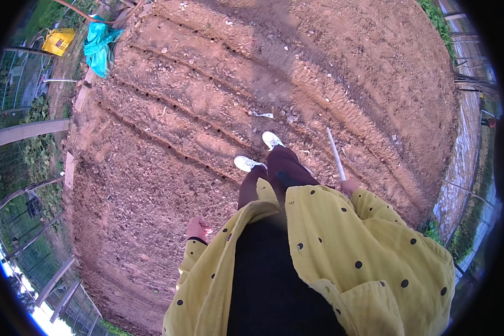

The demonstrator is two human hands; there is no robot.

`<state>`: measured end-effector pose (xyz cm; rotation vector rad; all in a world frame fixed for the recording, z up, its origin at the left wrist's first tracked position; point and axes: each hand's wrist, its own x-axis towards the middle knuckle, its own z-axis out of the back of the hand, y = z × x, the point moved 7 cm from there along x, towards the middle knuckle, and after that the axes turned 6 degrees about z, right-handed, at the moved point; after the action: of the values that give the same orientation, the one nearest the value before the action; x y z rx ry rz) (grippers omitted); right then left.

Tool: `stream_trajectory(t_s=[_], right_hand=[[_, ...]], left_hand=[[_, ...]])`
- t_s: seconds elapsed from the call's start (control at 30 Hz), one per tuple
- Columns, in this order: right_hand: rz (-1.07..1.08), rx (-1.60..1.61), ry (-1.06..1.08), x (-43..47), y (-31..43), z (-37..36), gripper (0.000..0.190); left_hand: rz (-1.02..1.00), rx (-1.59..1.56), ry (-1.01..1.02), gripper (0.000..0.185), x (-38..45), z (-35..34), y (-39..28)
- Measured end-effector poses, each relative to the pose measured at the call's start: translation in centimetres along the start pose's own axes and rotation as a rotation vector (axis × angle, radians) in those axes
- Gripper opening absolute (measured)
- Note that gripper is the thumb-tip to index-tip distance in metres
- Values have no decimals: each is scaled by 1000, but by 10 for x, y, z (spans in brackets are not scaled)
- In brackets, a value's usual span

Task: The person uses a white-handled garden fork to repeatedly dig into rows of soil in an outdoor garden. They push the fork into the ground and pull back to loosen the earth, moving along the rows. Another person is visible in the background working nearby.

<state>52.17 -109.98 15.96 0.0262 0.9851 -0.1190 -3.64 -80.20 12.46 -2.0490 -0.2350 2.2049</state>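
Note:
My right hand [349, 186] is closed around the near end of a pale, slender pole [335, 153], which points away over the soil. On the other side of my body my left hand [198, 228] hangs above bare brown earth with its fingers curled; whether anything small lies within them cannot be seen. Several shallow furrows [151, 138] with rows of small dark holes run across the soil beyond and left of my white shoes [245, 163]. A small whitish scrap [263, 114] lies on the ground just past my feet.
A teal cloth or plastic sheet [98, 47] lies at the plot's upper left edge, near a yellow bag [59, 41]. Boards [69, 170] and wire fencing border the left side. A raised soil ridge [344, 101] runs diagonally on the right, with plastic sheeting [460, 147] beyond the plot.

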Motion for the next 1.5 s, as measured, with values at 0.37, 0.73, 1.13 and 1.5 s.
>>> stream_trajectory(t_s=[0.37,0.73,1.13,1.5], right_hand=[[274,-528,-199,-36,42,64,46],[379,-613,-77,12,77,121,45],[759,-565,-11,134,108,217,38],[788,-349,297,171,174,274,34]], left_hand=[[-144,-257,-64,19,15,62,-48],[310,-356,-290,13,35,51,177],[-21,18,-213,11,-62,-207,126],[-137,179,-289,12,-179,-370,131]])
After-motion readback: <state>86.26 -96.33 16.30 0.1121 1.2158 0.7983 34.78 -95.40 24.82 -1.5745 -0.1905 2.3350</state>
